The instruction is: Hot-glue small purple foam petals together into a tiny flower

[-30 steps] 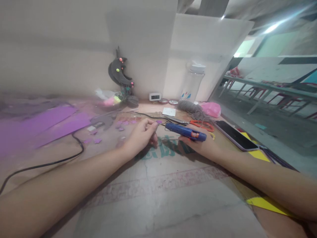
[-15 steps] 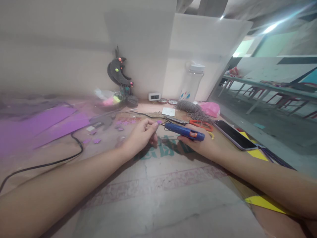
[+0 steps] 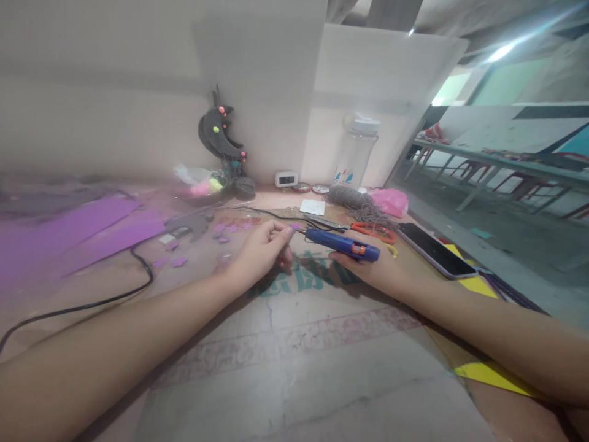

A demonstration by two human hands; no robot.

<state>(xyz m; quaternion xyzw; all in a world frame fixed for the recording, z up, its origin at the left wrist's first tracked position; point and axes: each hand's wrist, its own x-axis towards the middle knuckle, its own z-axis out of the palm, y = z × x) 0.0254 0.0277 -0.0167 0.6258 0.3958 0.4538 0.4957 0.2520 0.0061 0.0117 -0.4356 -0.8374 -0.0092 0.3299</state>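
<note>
My right hand (image 3: 361,261) is wrapped round a blue glue gun (image 3: 338,242) with an orange part near its rear end. The gun's nozzle points left, right by the fingertips of my left hand (image 3: 269,245). That hand pinches a small purple foam piece (image 3: 294,228), which shows just above the nozzle tip; its exact shape is too small to tell. Several purple cut-outs (image 3: 179,262) lie on the table to the left, some flower- or star-like. Larger purple sheets (image 3: 105,230) spread at the far left, blurred.
Behind my hands are orange-handled scissors (image 3: 372,231), grey yarn (image 3: 352,199), a pink bag (image 3: 391,202), a bottle (image 3: 356,153), a small digital clock (image 3: 286,179) and a dark moon decoration (image 3: 221,132). A phone (image 3: 435,250) lies right. A black cable (image 3: 147,279) curves at left.
Both hands and the glue gun hold almost the same place, nozzle still at the purple piece. Only a very slight shift of the whole view shows.
</note>
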